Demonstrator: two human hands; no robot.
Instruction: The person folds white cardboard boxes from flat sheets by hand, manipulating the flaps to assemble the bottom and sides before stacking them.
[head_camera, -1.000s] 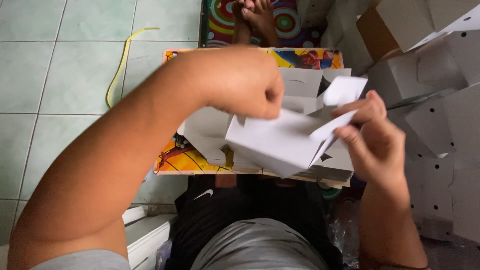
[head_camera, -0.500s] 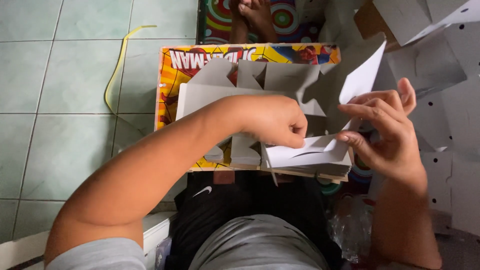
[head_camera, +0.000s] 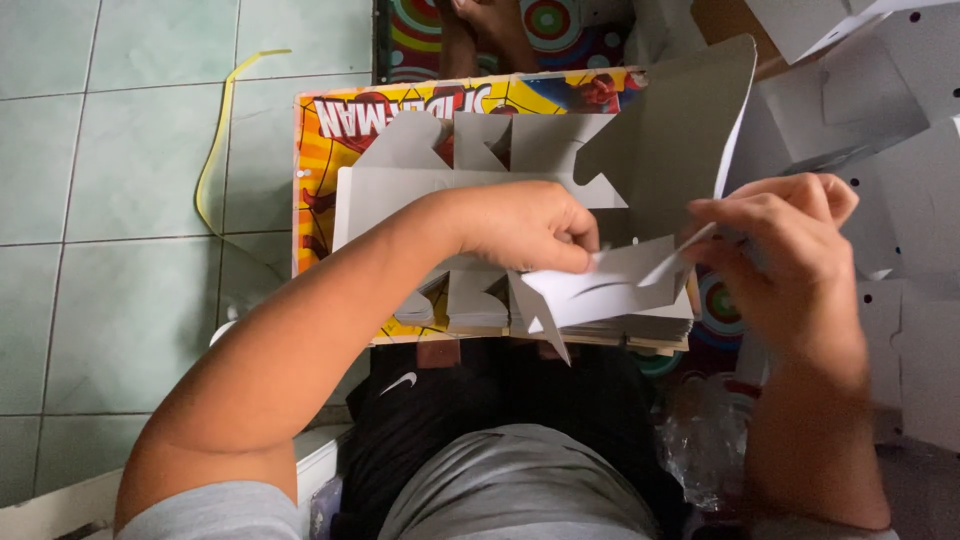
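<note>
Both hands are pinched on a flat grey die-cut cardboard box blank (head_camera: 610, 285), lying on a stack of the same blanks on the bright comic-print board (head_camera: 330, 150). Left hand (head_camera: 525, 225) nips a flap at 9 o'clock, right hand (head_camera: 785, 250) at 3. Looks light, thin and bendy, so it's probably best gripped along the fold lines.
</note>
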